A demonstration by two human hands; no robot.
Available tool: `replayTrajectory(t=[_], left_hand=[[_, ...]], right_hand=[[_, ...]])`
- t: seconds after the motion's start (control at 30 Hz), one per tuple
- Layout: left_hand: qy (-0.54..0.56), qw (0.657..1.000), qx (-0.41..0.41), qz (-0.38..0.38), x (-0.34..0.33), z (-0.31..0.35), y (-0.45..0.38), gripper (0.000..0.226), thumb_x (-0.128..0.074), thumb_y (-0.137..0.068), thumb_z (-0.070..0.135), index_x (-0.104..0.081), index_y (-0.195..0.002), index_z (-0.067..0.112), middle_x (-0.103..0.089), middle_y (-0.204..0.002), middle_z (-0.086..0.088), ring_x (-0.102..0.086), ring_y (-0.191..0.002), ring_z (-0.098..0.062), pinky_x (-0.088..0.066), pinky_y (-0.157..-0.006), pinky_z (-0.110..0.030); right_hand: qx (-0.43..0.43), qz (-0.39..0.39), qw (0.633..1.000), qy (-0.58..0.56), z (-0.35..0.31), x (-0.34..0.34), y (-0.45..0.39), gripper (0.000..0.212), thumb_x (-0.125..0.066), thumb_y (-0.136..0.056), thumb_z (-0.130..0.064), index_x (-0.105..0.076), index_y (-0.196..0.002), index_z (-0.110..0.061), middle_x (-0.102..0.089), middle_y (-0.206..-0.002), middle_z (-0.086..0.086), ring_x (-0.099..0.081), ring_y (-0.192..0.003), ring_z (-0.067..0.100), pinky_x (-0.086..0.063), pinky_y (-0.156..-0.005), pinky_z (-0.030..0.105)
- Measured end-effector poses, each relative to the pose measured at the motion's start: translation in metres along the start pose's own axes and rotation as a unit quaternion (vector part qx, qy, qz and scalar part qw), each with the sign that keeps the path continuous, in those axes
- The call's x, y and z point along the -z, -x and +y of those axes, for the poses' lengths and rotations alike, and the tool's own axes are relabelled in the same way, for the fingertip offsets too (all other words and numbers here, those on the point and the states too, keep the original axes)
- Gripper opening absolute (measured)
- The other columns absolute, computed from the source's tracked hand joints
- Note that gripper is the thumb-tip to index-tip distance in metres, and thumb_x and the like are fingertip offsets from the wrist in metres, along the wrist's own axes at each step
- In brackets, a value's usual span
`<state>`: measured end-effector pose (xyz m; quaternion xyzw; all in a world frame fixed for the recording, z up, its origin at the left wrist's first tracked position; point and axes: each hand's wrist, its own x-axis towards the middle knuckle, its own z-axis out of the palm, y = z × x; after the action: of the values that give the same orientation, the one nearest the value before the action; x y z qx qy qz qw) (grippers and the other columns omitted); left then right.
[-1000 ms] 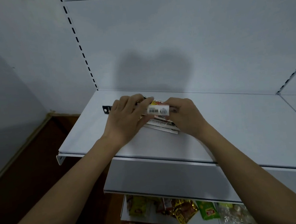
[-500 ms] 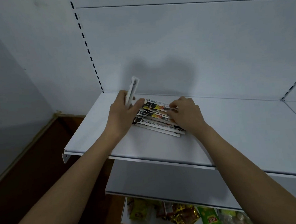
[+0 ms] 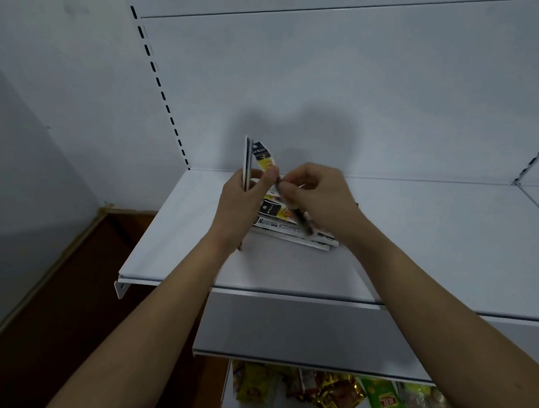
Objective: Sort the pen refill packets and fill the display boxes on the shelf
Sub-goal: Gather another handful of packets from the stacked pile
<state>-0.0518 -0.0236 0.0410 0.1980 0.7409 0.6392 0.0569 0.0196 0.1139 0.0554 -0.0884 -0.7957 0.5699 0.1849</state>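
the left hand (image 3: 246,202) went from pressing the pile to holding thin white-edged packets (image 3: 247,161) upright. the right hand (image 3: 318,194) lifted a long black-and-yellow refill packet (image 3: 267,163) off the flat stack of printed packets (image 3: 295,230) and brought it against those upright ones.

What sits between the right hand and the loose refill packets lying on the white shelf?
Nothing visible. The right hand pinches a thin dark packet just above the fanned pile of black-and-yellow refill packets on the white metal shelf. No display box is in view.
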Motion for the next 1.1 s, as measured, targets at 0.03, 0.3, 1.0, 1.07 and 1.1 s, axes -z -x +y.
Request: replayTrajectory(t=[0.03, 0.3, 1.0, 1.07, 1.1], left_hand=[[0.008, 1.000, -0.006, -0.004, -0.002, 0.000, 0.001, 0.026, -0.059, -0.097, 0.040, -0.059, -0.084, 0.017, -0.052, -0.060, 0.014, -0.046, -0.053, -0.005, -0.039, -0.053, -0.019], [0.047, 0.998, 0.006, 0.031, 0.004, -0.005, 0.000, 0.021, -0.037, -0.107, 0.028, -0.046, -0.093, 0.015, -0.057, -0.063, -0.007, -0.057, -0.050, -0.022, -0.049, -0.048, -0.030], [0.004, 0.997, 0.001, -0.076, 0.009, 0.000, 0.013, 0.006, -0.056, -0.100, 0.015, -0.058, -0.095, 0.019, -0.061, -0.075, 0.005, -0.057, -0.062, -0.008, -0.046, -0.058, -0.024], [-0.003, 1.000, 0.002, -0.029, 0.016, 0.000, 0.010, 0.006, -0.049, -0.103, 0.016, -0.054, -0.105, 0.018, -0.064, -0.093, 0.001, -0.064, -0.082, -0.008, -0.051, -0.070, -0.021], [0.003, 1.000, -0.002, -0.005, 0.020, 0.001, 0.009, 0.007, -0.045, -0.104, 0.016, -0.051, -0.107, 0.017, -0.062, -0.096, 0.000, -0.064, -0.084, -0.006, -0.052, -0.069, -0.017]], right_hand=[[0.008, -0.029, 0.999, -0.011, 0.000, -0.003, 0.001, 0.007, -0.070, -0.090, -0.013, -0.070, -0.086, -0.019, -0.073, -0.081, -0.001, -0.070, -0.072, 0.015, -0.060, -0.070, 0.033], [0.071, -0.058, 0.940, 0.329, 0.029, -0.005, -0.001, 0.019, -0.066, -0.091, -0.031, -0.067, -0.107, -0.022, -0.062, -0.096, -0.008, -0.053, -0.090, 0.009, -0.045, -0.078, 0.028], [-0.058, 0.036, 0.995, -0.067, 0.013, -0.008, 0.005, 0.014, -0.062, -0.095, -0.017, -0.074, -0.089, -0.014, -0.073, -0.080, -0.003, -0.064, -0.065, 0.001, -0.053, -0.064, 0.023], [-0.050, 0.025, 0.998, -0.002, 0.019, -0.006, 0.008, 0.015, -0.062, -0.095, -0.021, -0.074, -0.087, -0.018, -0.069, -0.078, -0.007, -0.058, -0.064, 0.004, -0.050, -0.063, 0.026], [-0.038, 0.007, 0.999, 0.036, 0.024, -0.006, 0.010, 0.012, -0.064, -0.094, -0.023, -0.074, -0.088, -0.019, -0.067, -0.079, -0.008, -0.056, -0.066, 0.005, -0.049, -0.066, 0.027]])
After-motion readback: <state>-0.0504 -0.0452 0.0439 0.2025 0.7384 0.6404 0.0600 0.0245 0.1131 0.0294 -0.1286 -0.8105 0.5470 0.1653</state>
